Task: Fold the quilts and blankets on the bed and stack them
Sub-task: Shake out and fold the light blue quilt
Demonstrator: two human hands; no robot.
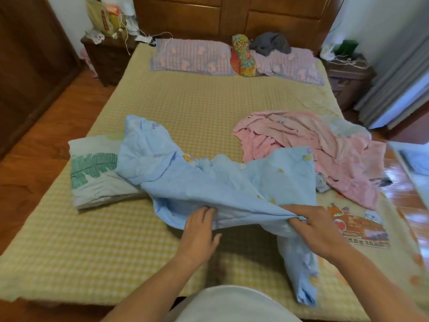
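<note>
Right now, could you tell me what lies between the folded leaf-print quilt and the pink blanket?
The head view shows the crumpled blue quilt spread between them, overlapping the folded leaf-print quilt and reaching the pink blanket.

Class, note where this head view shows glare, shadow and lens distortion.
Head view: glare on the glossy wooden floor at right; soft shadow on the checked bed sheet beneath the blue quilt and hands; wide-angle lens bows the bed edges; corners slightly blurred.
</note>
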